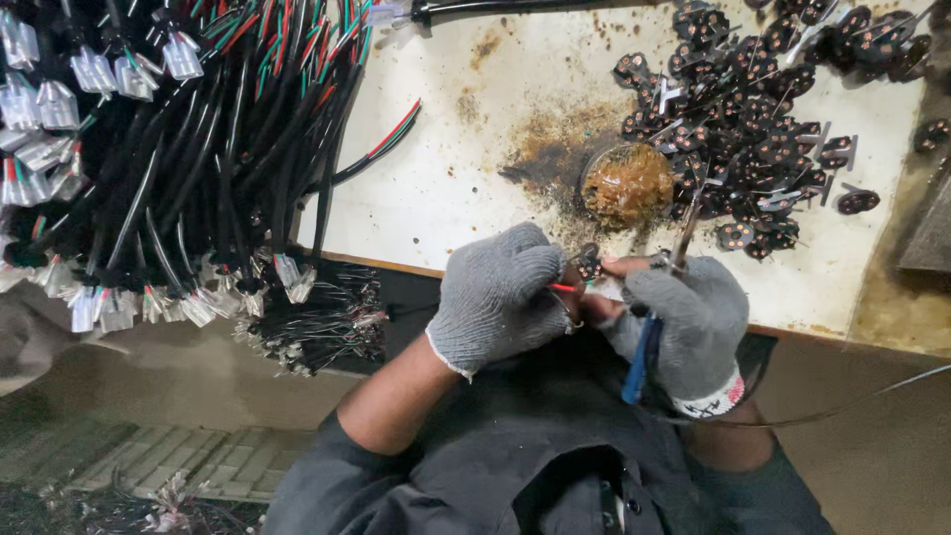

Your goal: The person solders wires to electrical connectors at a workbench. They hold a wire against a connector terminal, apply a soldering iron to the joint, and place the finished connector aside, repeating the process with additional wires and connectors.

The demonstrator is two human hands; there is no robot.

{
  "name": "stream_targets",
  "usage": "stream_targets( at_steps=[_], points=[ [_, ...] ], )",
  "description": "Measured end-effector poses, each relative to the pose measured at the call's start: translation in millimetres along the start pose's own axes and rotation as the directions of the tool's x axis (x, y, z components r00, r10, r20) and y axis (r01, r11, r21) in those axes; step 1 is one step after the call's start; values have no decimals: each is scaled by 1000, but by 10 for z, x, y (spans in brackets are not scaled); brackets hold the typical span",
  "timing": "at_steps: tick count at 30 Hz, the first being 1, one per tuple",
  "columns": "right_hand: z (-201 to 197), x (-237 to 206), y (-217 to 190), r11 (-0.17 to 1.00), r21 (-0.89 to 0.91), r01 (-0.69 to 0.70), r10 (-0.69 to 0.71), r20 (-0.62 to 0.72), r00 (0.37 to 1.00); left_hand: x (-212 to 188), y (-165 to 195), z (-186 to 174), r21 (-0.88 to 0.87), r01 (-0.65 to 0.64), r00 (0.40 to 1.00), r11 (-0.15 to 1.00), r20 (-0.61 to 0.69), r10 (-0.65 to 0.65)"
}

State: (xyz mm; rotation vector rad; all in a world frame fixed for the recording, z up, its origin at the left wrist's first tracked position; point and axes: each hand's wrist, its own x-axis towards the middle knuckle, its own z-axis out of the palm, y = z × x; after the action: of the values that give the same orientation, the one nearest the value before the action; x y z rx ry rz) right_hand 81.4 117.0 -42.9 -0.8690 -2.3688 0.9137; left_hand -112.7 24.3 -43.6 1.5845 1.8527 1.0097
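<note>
gloved hands soldering a small round board just below the flux pot

taking the flux pot (pixel 627 184) as the landmark: far to its left a big bundle of black cables (pixel 188 149) with clear plastic connectors is lying over the table's (pixel 446 178) edge. below and left of the pot, the left hand (pixel 500 297) in a grey knit glove is pinching a small round board (pixel 588 266) and a red wire (pixel 563 288). just below the pot, the right hand (pixel 693 327) is gripping a blue-handled soldering iron (pixel 662 297), tip pointing up towards the pot. right of the pot, a heap of dark round boards (pixel 763 119) is spreading across the table.
</note>
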Motion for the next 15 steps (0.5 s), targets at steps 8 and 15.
stream_targets(
  at_steps=[8, 15],
  points=[
    [-167, -324, 253, 999, 20, 48, -49, 42, 998, 43, -70, 70, 150, 21, 992, 988, 116, -39],
    [50, -547, 633, 966, 13, 260, -259, -58, 964, 46, -70, 75, 149, -7, 991, 989, 135, -14]
  ],
)
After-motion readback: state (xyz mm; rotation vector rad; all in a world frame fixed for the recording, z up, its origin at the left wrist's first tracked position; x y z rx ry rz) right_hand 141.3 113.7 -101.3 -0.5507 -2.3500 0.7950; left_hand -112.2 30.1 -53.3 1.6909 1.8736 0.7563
